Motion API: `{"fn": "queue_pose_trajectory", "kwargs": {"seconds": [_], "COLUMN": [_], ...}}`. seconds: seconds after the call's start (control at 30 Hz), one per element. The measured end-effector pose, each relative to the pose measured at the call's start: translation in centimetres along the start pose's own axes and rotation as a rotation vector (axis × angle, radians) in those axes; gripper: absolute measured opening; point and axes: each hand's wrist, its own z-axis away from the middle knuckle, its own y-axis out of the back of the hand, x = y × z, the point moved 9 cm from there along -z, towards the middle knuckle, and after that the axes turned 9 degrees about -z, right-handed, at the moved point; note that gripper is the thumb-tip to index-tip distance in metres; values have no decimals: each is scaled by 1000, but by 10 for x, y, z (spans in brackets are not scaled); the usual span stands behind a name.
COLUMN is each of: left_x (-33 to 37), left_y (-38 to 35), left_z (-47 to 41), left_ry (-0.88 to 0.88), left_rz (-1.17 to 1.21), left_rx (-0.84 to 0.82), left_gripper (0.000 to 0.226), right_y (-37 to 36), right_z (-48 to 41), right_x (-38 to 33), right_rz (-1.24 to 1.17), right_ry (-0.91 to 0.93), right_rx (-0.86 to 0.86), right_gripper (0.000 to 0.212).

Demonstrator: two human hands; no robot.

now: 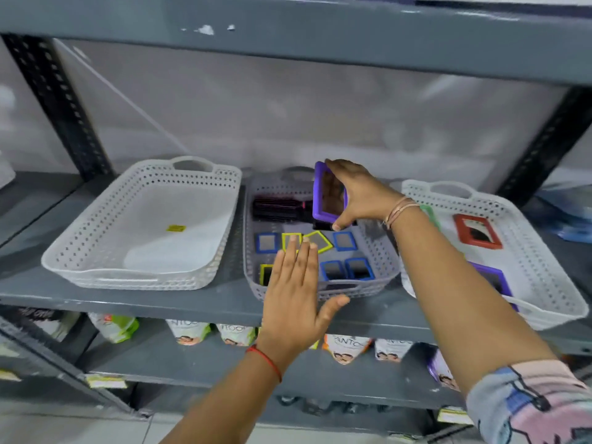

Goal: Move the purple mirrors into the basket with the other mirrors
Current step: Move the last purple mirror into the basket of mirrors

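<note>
**Purple mirror held over the middle basket**

Grey metal shelf (198, 302) carries three perforated baskets in a row along its front edge. The left white basket (96, 251) holds only a yellow sticker. The middle grey basket (381, 251) holds small blue- and yellow-framed mirrors and a dark hairbrush (278, 208) toward its back edge. The right white basket (544, 277) holds a red-framed mirror (477, 232) and, near its front edge, a second purple mirror (490, 277), partly hidden behind the right forearm.

The right hand (358, 193) grips a purple mirror (328, 192) by its frame, thumb below and fingers over the top, holding it upright above the back half of the grey basket, long axis roughly vertical. The left hand (294, 290) is spread flat and empty over the basket's front edge, fingertips above the yellow mirrors.

The held mirror likely needs only lowering and laying flat into the grey basket. The remaining purple mirror lies to the right, so the right hand is nearer for it.
</note>
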Motion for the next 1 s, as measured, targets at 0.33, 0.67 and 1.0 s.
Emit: {"fn": "queue_pose_trajectory", "kwargs": {"seconds": [0.33,0.67,1.0], "left_x": [5,5,3], "left_y": [-23,-26,-30], "left_z": [2,1,1], "left_ry": [25,84,99], "left_rz": [-8,3,-12], "left_rx": [-74,-28,-48], "left_gripper": [91,90,92], "right_y": [14,47,-2], "right_z": [65,145,210], "right_x": [59,165,243], "right_rz": [-55,66,128], "right_ry": [-143,-522,-827], "right_rx": [29,-145,-363], "right_gripper": [122,105,74]}}
